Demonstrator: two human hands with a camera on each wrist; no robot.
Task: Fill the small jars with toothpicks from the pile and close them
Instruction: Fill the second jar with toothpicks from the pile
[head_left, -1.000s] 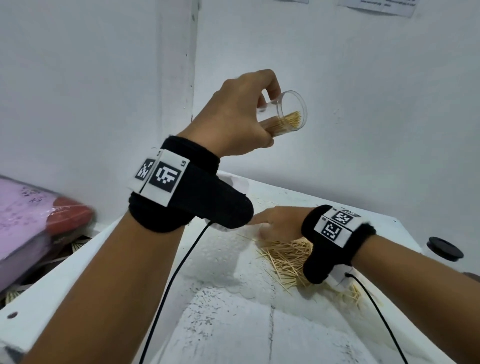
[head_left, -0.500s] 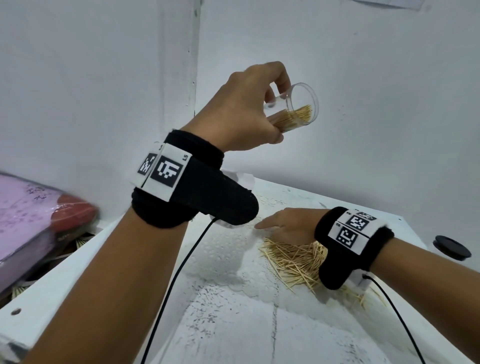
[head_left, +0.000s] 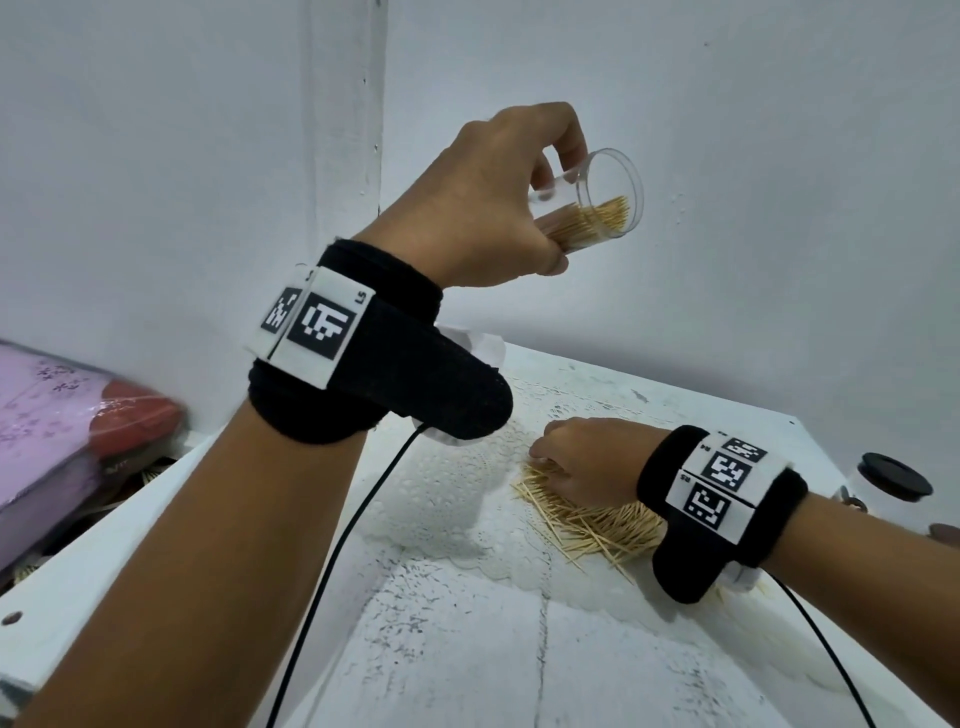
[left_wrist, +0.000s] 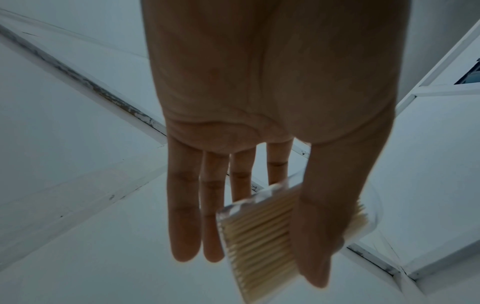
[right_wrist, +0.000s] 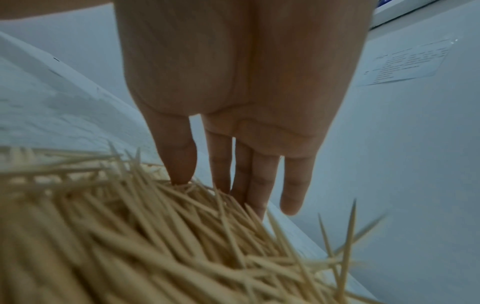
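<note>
My left hand pinches the tilted, half-filled jar; toothpicks could slide out. My right hand, fingers loose, rests on the pile.

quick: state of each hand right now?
Left hand: grips the clear jar, partly filled with toothpicks.
Right hand: open, fingers reaching into the toothpick pile.

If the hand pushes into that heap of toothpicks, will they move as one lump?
Probably not: the toothpick pile lies loose and crisscrossed, so sticks likely slide and scatter. They look thin and light; the right hand touches them with straight fingertips.
</note>
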